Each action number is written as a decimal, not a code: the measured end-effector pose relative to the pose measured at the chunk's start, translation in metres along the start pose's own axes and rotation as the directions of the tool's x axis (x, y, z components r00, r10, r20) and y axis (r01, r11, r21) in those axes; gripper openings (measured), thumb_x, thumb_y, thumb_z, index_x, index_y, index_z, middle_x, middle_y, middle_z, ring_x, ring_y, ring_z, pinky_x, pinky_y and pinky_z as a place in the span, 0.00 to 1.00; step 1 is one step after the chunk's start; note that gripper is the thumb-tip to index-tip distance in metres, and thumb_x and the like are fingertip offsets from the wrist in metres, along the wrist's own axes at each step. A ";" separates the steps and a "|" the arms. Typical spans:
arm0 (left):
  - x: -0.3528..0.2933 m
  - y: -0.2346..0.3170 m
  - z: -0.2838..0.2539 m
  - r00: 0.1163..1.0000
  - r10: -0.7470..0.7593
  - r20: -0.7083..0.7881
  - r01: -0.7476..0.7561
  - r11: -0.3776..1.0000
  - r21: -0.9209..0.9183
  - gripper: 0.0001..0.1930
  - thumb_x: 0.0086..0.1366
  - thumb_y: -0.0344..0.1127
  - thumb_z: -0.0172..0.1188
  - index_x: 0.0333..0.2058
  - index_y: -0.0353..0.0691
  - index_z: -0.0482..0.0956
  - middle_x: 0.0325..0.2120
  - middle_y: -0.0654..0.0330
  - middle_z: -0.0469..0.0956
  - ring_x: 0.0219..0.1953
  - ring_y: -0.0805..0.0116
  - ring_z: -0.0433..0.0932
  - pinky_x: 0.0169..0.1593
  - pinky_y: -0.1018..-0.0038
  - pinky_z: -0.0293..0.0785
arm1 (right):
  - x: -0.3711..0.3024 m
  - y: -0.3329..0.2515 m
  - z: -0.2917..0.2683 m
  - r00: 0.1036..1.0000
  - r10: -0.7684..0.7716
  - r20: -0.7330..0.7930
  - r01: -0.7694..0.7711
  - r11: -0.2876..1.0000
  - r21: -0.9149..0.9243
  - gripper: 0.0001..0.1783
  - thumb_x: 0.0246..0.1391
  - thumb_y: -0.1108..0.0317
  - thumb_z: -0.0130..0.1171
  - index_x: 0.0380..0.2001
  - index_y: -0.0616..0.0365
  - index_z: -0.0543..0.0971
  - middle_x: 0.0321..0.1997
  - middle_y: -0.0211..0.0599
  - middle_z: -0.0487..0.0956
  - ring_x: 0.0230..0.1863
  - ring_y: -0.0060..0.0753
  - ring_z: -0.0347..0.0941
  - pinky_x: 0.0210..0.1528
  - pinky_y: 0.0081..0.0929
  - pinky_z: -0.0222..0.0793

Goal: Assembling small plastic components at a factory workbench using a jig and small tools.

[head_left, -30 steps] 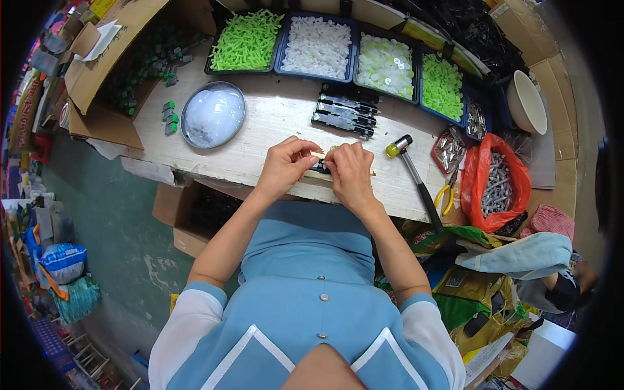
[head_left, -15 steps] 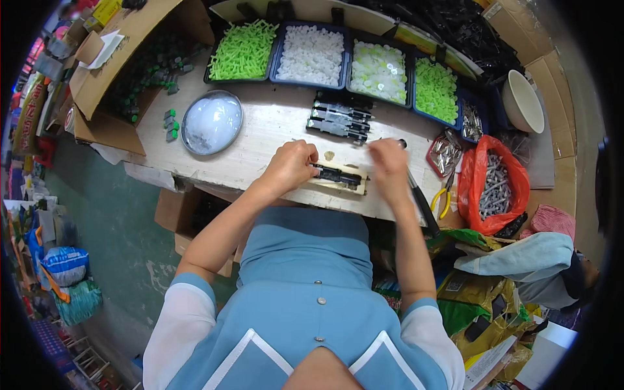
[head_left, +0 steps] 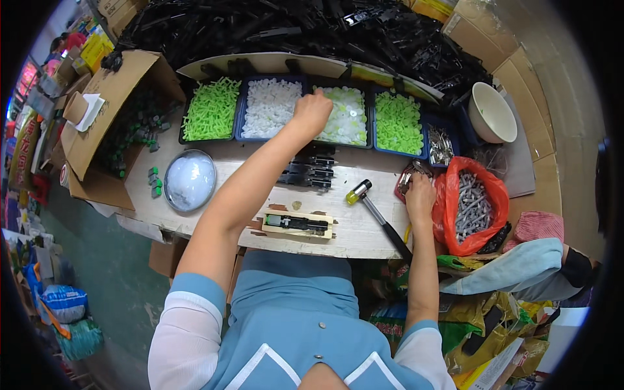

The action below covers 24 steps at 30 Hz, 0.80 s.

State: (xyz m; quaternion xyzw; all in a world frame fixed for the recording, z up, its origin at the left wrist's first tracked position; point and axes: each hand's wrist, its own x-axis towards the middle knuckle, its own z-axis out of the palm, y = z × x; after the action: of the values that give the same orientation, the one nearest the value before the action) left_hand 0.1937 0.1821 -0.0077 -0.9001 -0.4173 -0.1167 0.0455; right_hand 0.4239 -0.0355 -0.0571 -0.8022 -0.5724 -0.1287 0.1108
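My left hand [head_left: 313,112] reaches across the bench to the left side of a tray of pale white and yellow-green discs [head_left: 346,117]. Its fingers are bent together, and what they hold is hidden. My right hand [head_left: 421,194] dips its curled fingers into a small red tray [head_left: 399,190] of shiny metal parts; I cannot make out what is in them. In front of me a black mechanism [head_left: 299,222] with a grey-green end lies in a cream holder [head_left: 329,233]. To its right rests a hammer [head_left: 383,220] with a yellow face and black grip. Several black assemblies [head_left: 312,174] lie beyond the holder.
Trays of green sticks [head_left: 211,109], white pieces [head_left: 268,107] and green pieces [head_left: 399,122] line the back. A round dish [head_left: 189,181] sits left, near a cardboard box [head_left: 97,117]. A red bag [head_left: 442,211] of grey parts and a cream bowl [head_left: 492,112] stand right.
My left hand has left the black mechanism and gone up to the disc tray. My right hand has moved right into the red tray. The hammer now lies turned, its head pointing left.
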 end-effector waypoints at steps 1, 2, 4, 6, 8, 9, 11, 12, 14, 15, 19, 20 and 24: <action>0.004 0.000 0.002 1.000 0.007 0.003 -0.007 1.000 -0.004 0.06 0.45 0.24 0.57 0.24 0.32 0.79 0.32 0.47 0.74 0.33 0.54 0.79 0.31 0.65 0.77 | 0.001 0.002 0.000 1.000 0.007 0.003 -0.007 1.000 -0.004 0.04 0.45 0.74 0.54 0.27 0.61 0.75 0.30 0.48 0.75 0.32 0.52 0.72 0.32 0.44 0.67; 0.007 -0.001 0.005 1.000 0.010 0.010 -0.010 1.000 -0.030 0.06 0.43 0.22 0.56 0.23 0.31 0.78 0.33 0.45 0.74 0.33 0.51 0.78 0.32 0.64 0.76 | 0.003 0.003 0.000 1.000 0.012 0.021 -0.012 1.000 0.018 0.04 0.45 0.74 0.53 0.28 0.61 0.75 0.30 0.48 0.75 0.32 0.52 0.72 0.32 0.44 0.67; 0.006 -0.005 0.009 1.000 0.018 -0.002 -0.018 0.999 -0.048 0.05 0.42 0.21 0.54 0.21 0.32 0.77 0.34 0.44 0.73 0.33 0.49 0.78 0.32 0.62 0.75 | 0.006 0.002 -0.001 0.999 0.033 0.017 -0.034 0.996 0.077 0.05 0.46 0.73 0.53 0.28 0.61 0.75 0.31 0.49 0.75 0.33 0.53 0.72 0.33 0.44 0.67; 0.005 -0.011 0.016 0.998 0.042 -0.052 -0.045 0.997 -0.070 0.05 0.42 0.21 0.54 0.21 0.32 0.77 0.32 0.45 0.74 0.31 0.50 0.78 0.32 0.62 0.75 | 0.009 -0.004 -0.005 1.000 0.014 -0.014 -0.013 0.997 0.078 0.05 0.45 0.72 0.54 0.28 0.60 0.75 0.31 0.50 0.74 0.33 0.53 0.72 0.33 0.44 0.68; 0.001 -0.017 0.015 0.993 0.062 -0.102 -0.071 0.994 -0.085 0.05 0.42 0.21 0.54 0.21 0.32 0.77 0.31 0.45 0.75 0.30 0.51 0.78 0.31 0.62 0.75 | 0.010 -0.008 -0.004 0.999 -0.006 -0.046 0.010 0.997 0.081 0.06 0.45 0.72 0.54 0.29 0.60 0.75 0.32 0.50 0.74 0.33 0.53 0.72 0.33 0.43 0.68; -0.001 -0.019 0.014 0.983 0.071 -0.169 -0.106 0.972 -0.208 0.05 0.44 0.21 0.55 0.23 0.32 0.77 0.28 0.47 0.75 0.28 0.55 0.78 0.29 0.64 0.75 | 0.010 -0.006 0.002 1.000 0.011 0.000 -0.011 0.999 0.040 0.06 0.44 0.71 0.55 0.29 0.60 0.76 0.31 0.49 0.75 0.33 0.53 0.72 0.34 0.43 0.68; -0.010 -0.016 -0.003 0.970 0.076 -0.230 -0.151 0.932 -0.330 0.05 0.47 0.21 0.56 0.25 0.32 0.77 0.25 0.50 0.76 0.26 0.60 0.79 0.27 0.67 0.76 | 0.009 -0.002 0.004 0.998 0.035 0.053 -0.035 0.999 -0.005 0.06 0.44 0.71 0.55 0.28 0.59 0.76 0.31 0.48 0.75 0.33 0.53 0.72 0.35 0.43 0.68; -0.022 -0.009 -0.016 0.992 -0.101 -0.073 0.012 0.666 -0.746 0.04 0.50 0.23 0.56 0.27 0.31 0.77 0.23 0.53 0.76 0.25 0.65 0.78 0.24 0.72 0.75 | 0.007 0.001 0.002 0.997 0.037 0.069 -0.038 0.999 0.006 0.06 0.43 0.71 0.56 0.28 0.58 0.77 0.31 0.47 0.76 0.33 0.52 0.72 0.36 0.44 0.67; -0.056 0.002 -0.039 0.966 -0.195 0.171 0.185 0.056 -0.981 0.06 0.54 0.25 0.58 0.31 0.30 0.77 0.22 0.58 0.75 0.22 0.73 0.76 0.21 0.79 0.73 | 0.005 -0.003 -0.007 0.995 0.075 0.069 -0.075 0.997 -0.002 0.05 0.43 0.71 0.56 0.26 0.55 0.79 0.29 0.42 0.77 0.35 0.48 0.72 0.39 0.44 0.64; -0.075 0.003 -0.043 0.959 -0.191 0.207 0.185 -0.126 -0.975 0.07 0.55 0.26 0.60 0.33 0.31 0.76 0.23 0.60 0.75 0.21 0.76 0.75 0.20 0.81 0.72 | 0.004 -0.003 -0.012 0.994 0.078 0.071 -0.078 0.997 -0.008 0.05 0.43 0.71 0.56 0.26 0.54 0.79 0.30 0.41 0.77 0.36 0.46 0.72 0.39 0.44 0.63; -0.153 0.012 -0.041 0.936 -0.154 0.317 0.220 -0.448 -0.866 0.06 0.56 0.25 0.58 0.34 0.31 0.75 0.25 0.56 0.76 0.25 0.71 0.77 0.24 0.79 0.75 | -0.005 0.012 -0.007 0.994 0.031 -0.106 -0.021 0.996 0.087 0.06 0.45 0.69 0.56 0.27 0.54 0.80 0.29 0.37 0.75 0.38 0.42 0.69 0.39 0.44 0.59; -0.169 0.015 -0.038 0.942 -0.162 0.295 0.167 -0.538 -0.826 0.05 0.56 0.24 0.57 0.33 0.32 0.75 0.26 0.55 0.77 0.26 0.70 0.77 0.25 0.78 0.75 | -0.003 0.012 -0.010 0.990 0.065 -0.126 -0.044 0.987 0.157 0.05 0.44 0.70 0.57 0.27 0.54 0.80 0.29 0.37 0.76 0.35 0.42 0.70 0.39 0.40 0.61; -0.216 0.025 -0.026 0.941 -0.163 0.298 0.108 -0.689 -0.717 0.05 0.57 0.22 0.56 0.34 0.33 0.75 0.31 0.52 0.76 0.29 0.67 0.78 0.29 0.76 0.77 | -0.014 -0.025 -0.038 0.930 0.277 0.243 -0.312 0.245 0.918 0.05 0.47 0.75 0.58 0.30 0.61 0.78 0.28 0.29 0.76 0.29 0.18 0.70 0.34 0.16 0.64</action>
State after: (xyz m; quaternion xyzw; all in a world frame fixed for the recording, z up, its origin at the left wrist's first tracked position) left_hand 0.0732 0.0017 -0.0360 -0.3225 -0.2127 -0.4443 -0.8083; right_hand 0.3931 -0.0529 -0.0253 -0.6769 -0.3788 0.2664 0.5722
